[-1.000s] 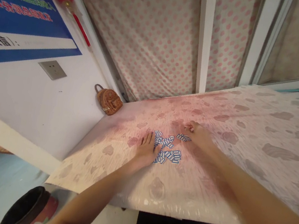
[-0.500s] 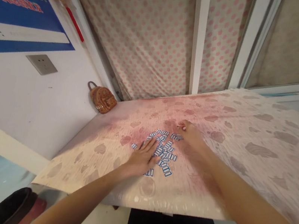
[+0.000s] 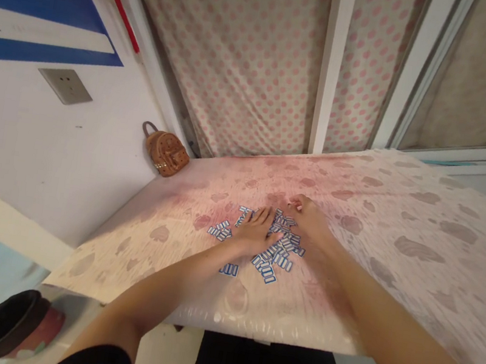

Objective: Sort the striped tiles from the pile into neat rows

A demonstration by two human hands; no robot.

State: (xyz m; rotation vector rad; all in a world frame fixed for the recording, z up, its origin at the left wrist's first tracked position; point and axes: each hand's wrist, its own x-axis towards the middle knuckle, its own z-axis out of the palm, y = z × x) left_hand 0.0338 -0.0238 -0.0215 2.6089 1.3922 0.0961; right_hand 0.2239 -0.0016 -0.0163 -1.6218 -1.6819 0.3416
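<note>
Several small blue-and-white striped cards (image 3: 281, 260) lie in a loose, overlapping heap on the patterned tablecloth. My left hand (image 3: 258, 232) is laid flat over the heap, palm down with fingers spread, and hides part of it. A few cards (image 3: 220, 230) lie to its left, and another small group (image 3: 229, 269) sits nearer the front edge. At the heap's right side rests my right hand (image 3: 309, 214), its fingers curled in; whether anything is inside them is hidden.
The tablecloth (image 3: 393, 280) covers a table set against a curtained window (image 3: 251, 72). A small brown backpack-shaped bag (image 3: 168, 153) stands at the back left corner by the wall. A bin (image 3: 3, 325) is on the floor at lower left.
My left hand has slid right and away from me across the cards. The heap has shifted and spread, with more cards showing to its left. My right hand stays in place.
</note>
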